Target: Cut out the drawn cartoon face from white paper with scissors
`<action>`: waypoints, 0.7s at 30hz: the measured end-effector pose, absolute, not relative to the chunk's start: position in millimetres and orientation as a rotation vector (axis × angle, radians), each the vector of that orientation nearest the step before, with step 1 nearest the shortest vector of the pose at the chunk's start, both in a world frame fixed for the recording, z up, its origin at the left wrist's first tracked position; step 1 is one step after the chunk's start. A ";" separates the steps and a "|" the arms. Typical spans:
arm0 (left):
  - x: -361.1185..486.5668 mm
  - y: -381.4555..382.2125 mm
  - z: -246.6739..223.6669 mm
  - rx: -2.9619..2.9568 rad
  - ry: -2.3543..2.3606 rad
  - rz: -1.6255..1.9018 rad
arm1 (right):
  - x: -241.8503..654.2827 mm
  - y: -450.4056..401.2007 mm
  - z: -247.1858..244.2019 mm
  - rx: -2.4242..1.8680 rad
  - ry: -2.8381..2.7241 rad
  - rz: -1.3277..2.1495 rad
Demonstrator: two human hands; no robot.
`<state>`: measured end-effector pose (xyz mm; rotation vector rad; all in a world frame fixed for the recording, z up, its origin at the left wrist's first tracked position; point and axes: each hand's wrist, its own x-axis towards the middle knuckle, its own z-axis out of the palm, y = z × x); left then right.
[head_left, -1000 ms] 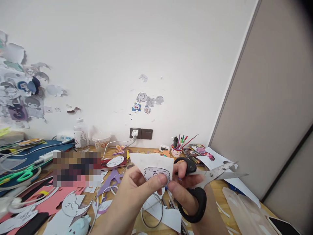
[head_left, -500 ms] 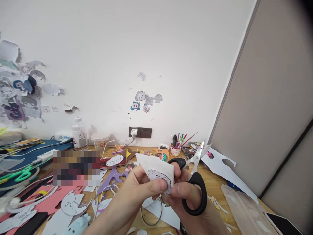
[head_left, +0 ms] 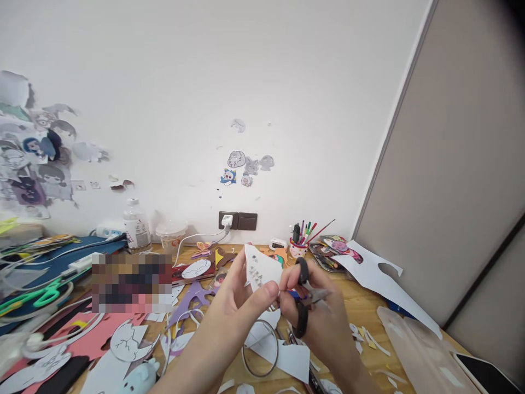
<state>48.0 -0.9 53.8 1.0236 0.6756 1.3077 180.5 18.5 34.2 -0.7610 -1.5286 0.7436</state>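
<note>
A small white paper (head_left: pixel 262 269) with dark marks on its visible face is pinched between the thumb and fingers of my left hand (head_left: pixel 246 306). My right hand (head_left: pixel 318 301) is at the paper's right edge, its fingertips close to my left thumb. Black-handled scissors (head_left: pixel 302 323) rest in my right hand, their blades pointing right across the palm. Below both hands, a clear round ring (head_left: pixel 260 375) lies over white paper scraps (head_left: pixel 293 360).
A cup of pens (head_left: pixel 298 249) stands at the back, near a wall socket (head_left: pixel 248 221). A bottle (head_left: pixel 136 227) and plastic cup (head_left: pixel 171 235) are at back left. Cut white paper (head_left: pixel 369 279), a phone (head_left: pixel 488 377) and a light blue toy (head_left: pixel 139 377) lie around.
The paper has turned, so its drawn face no longer shows. The scissors have swung from pointing up and right to lying back within my right hand.
</note>
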 end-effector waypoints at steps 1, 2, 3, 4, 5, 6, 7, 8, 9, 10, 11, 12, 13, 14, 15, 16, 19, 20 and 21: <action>46.5 -1.5 53.9 1.057 0.706 1.293 | 180.8 20.5 33.2 -0.793 -1.571 0.726; 45.0 -1.8 53.8 1.088 0.745 1.274 | 181.3 22.3 32.6 -0.834 -1.611 0.706; 43.9 -1.7 53.5 1.110 0.782 1.251 | 182.1 23.8 32.5 -0.878 -1.643 0.684; 43.3 -1.3 53.0 1.121 0.802 1.230 | 183.1 24.9 32.9 -0.919 -1.668 0.667; 43.4 -0.5 52.2 1.126 0.801 1.222 | 184.2 25.6 33.9 -0.956 -1.684 0.657; 44.2 0.7 51.3 1.132 0.783 1.221 | 185.4 25.9 35.2 -0.988 -1.694 0.652; 45.6 2.0 50.3 1.144 0.758 1.231 | 186.5 25.7 36.8 -1.012 -1.701 0.647; 47.3 3.3 49.2 1.158 0.736 1.252 | 187.4 25.2 38.5 -1.029 -1.709 0.641; 49.3 4.6 48.1 1.174 0.714 1.281 | 188.3 24.4 40.0 -1.044 -1.718 0.637; 51.1 5.6 47.1 1.189 0.692 1.305 | 189.0 23.5 41.2 -1.053 -1.724 0.637; 52.7 6.3 46.3 1.201 0.675 1.325 | 189.6 22.5 42.0 -1.058 -1.728 0.645; 53.9 6.5 45.8 1.210 0.666 1.341 | 190.0 21.6 42.3 -1.055 -1.728 0.655; 54.6 6.4 45.5 1.217 0.667 1.358 | 190.1 20.7 42.2 -1.049 -1.726 0.666; 54.9 6.0 45.4 1.224 0.669 1.364 | 189.9 19.9 41.6 -1.038 -1.721 0.672; 54.9 5.3 45.3 1.229 0.673 1.373 | 189.2 19.3 40.7 -1.023 -1.711 0.669; 54.6 4.5 45.2 1.232 0.680 1.380 | 188.1 18.7 39.5 -1.006 -1.696 0.654; 53.7 1.8 43.1 1.249 0.738 1.387 | 182.6 17.3 36.4 -0.995 -1.645 0.607; 53.5 0.9 41.9 1.261 0.768 1.391 | 180.8 16.9 36.0 -1.001 -1.625 0.613; 53.5 -0.1 40.7 1.277 0.794 1.397 | 179.6 16.4 36.1 -0.999 -1.604 0.645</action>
